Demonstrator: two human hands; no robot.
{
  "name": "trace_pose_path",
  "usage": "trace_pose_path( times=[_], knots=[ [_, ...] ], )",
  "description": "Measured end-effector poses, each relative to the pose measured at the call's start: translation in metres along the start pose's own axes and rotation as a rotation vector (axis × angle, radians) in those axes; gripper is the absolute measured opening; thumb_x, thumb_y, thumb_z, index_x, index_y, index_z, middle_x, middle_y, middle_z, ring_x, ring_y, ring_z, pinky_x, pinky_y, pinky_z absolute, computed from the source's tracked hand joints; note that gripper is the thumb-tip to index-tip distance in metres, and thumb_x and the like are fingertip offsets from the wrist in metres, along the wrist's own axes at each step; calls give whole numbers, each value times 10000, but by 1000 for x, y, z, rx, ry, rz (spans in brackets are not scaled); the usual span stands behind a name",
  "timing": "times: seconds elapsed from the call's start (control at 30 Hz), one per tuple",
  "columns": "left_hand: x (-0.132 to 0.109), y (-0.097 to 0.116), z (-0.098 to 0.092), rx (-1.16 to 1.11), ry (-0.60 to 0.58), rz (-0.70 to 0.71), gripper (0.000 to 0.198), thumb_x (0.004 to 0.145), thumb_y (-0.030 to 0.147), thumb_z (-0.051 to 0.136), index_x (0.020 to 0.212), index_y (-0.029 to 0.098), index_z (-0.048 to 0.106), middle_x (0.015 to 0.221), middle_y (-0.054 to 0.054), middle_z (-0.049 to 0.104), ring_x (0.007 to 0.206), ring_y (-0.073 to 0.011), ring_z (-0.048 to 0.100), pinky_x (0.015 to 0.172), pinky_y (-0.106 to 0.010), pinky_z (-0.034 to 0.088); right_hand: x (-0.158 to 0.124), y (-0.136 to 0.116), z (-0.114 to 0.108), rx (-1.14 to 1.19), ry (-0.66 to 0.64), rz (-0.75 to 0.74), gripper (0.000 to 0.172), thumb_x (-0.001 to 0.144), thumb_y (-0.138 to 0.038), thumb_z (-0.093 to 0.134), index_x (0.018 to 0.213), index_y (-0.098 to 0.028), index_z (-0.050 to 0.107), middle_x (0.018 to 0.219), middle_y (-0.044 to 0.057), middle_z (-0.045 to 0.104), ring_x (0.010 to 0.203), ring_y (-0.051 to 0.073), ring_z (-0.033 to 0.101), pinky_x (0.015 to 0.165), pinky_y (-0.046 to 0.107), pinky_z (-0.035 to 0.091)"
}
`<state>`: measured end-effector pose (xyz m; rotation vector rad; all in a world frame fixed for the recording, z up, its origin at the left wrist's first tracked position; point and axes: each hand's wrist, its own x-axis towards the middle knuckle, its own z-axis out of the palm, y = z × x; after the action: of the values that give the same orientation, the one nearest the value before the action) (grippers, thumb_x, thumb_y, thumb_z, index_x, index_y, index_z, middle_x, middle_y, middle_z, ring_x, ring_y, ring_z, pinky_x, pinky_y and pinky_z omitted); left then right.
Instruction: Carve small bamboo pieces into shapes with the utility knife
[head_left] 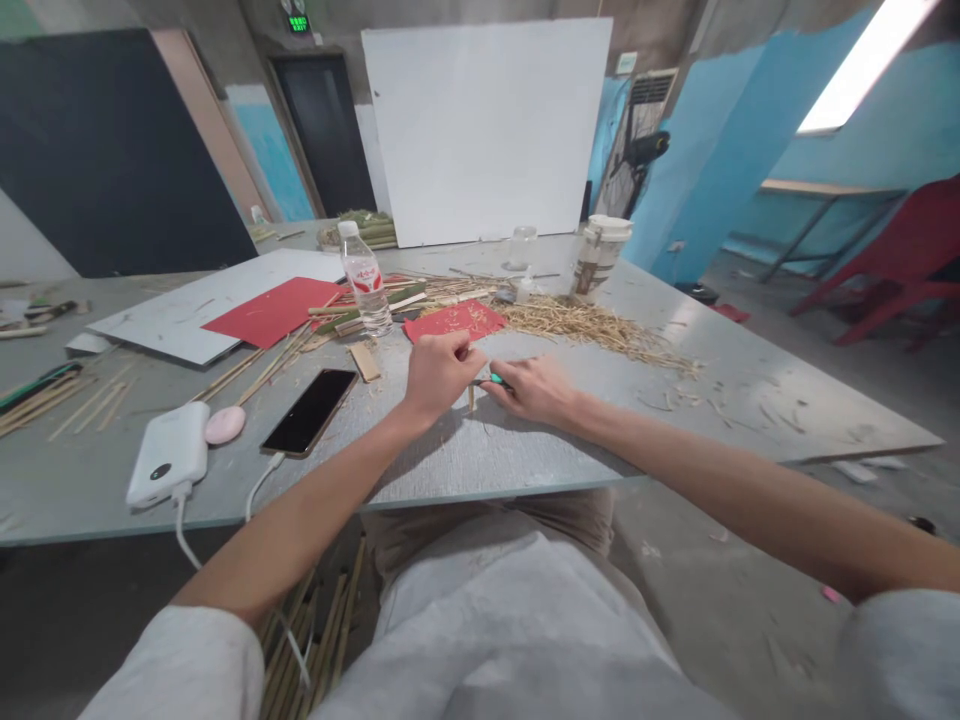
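Close together over the near middle of the table are my two hands. My left hand (441, 375) is closed, thumb against the curled fingers, apparently pinching a thin straw strip (472, 399) whose pale lower end shows between the hands. My right hand (538, 387) wraps around a small knife (496, 379) with a green handle. Its dark, narrow blade points left and meets the strip just below my left fingers. Most of the handle is hidden in my right palm. Just beyond my hands lies a red sheet (459, 320) sprinkled with straw bits.
Loose straw (600, 325) spreads behind my right hand, near a lidded paper cup (600, 255). To the left are a water bottle (365, 285), a phone (310, 412), a power bank (169, 455) with a cable, and a red card (274, 310) on a white board (172, 325).
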<state>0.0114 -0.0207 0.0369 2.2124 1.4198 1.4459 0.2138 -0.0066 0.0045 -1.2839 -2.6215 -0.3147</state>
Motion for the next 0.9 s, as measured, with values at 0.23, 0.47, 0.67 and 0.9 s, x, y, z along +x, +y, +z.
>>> trace_pose_path(
  times=[0.23,0.47,0.67,0.9],
  knots=[
    [-2,-4,3,12,53,22,386,789,180,595,597,236,265,551,64,233,564,-124,258,594,-343,217,-2,-1,-2,-26,-29,-3,695,1162,-625,213,1166,-159,728,908,148,808,684,241,626,639,376,133],
    [-1,-3,4,11,50,24,383,775,172,594,601,235,259,575,61,205,570,-123,257,598,-344,214,1,-1,2,-79,-94,-116,667,1160,-649,281,1107,-173,745,926,143,823,678,238,660,640,371,151],
    [3,-7,4,-15,47,2,381,774,197,605,592,233,272,559,55,219,574,-125,264,587,-341,209,2,-2,0,-97,-96,-126,630,1169,-625,301,1149,-168,733,973,145,824,762,251,701,661,356,228],
    [9,-10,2,-42,30,-36,406,764,199,615,588,232,250,581,46,211,589,-126,273,583,-346,194,2,-3,-4,-88,-68,-44,591,1188,-572,278,1222,-152,692,1051,154,819,807,260,704,648,373,196]
  ],
)
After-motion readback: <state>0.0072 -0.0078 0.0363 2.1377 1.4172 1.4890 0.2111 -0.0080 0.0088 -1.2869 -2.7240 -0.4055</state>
